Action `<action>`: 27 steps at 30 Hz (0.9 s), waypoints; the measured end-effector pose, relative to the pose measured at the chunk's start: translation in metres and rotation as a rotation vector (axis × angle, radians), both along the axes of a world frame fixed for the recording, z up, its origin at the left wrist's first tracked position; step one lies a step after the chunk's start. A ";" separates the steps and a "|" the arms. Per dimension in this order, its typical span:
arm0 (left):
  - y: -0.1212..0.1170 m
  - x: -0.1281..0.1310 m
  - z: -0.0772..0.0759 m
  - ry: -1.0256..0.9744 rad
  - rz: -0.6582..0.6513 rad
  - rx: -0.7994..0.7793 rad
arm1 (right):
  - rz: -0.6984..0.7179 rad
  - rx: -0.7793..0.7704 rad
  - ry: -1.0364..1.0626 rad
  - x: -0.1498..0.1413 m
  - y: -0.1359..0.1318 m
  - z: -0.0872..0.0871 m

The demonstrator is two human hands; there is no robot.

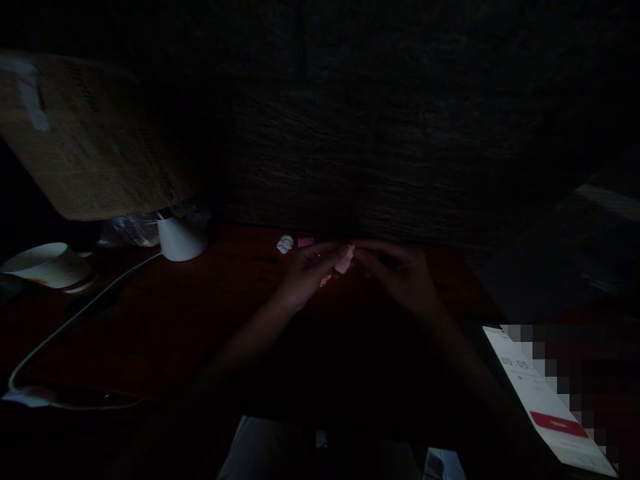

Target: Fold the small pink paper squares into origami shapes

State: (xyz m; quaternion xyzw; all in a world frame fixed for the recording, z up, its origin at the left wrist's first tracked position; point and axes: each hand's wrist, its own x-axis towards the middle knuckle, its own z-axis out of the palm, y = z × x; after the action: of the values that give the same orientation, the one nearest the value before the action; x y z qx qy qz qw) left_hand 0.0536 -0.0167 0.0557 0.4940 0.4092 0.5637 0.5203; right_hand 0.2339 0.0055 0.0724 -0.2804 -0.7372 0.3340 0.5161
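Observation:
The scene is very dark. Near the middle of the table, my left hand and my right hand come together around a small, pale pink crumpled piece, perhaps paper. Fingertips of both hands pinch it, one at each side. Below my left fingers shows another small pink scrap. Just beyond the left hand lie a crumpled white ball and a small flat pink piece. Shadow hides most of the finger detail.
A white conical lamp base with a cable stands at left, below a cardboard box. A tipped paper cup lies at far left. A lit phone is at lower right. A dark textured wall rises behind the table.

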 end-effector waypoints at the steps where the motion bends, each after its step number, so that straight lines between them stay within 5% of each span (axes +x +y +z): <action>1: 0.000 0.000 0.000 0.004 0.002 -0.001 | -0.007 0.000 0.001 0.000 0.000 0.000; 27: 0.000 0.003 -0.001 -0.021 0.073 0.036 | -0.025 -0.073 0.007 -0.003 -0.002 -0.001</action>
State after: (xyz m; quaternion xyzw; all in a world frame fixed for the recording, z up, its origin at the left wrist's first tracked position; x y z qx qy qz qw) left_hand 0.0562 -0.0169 0.0543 0.4822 0.4110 0.5948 0.4948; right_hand 0.2310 0.0038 0.0712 -0.3070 -0.7191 0.3553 0.5122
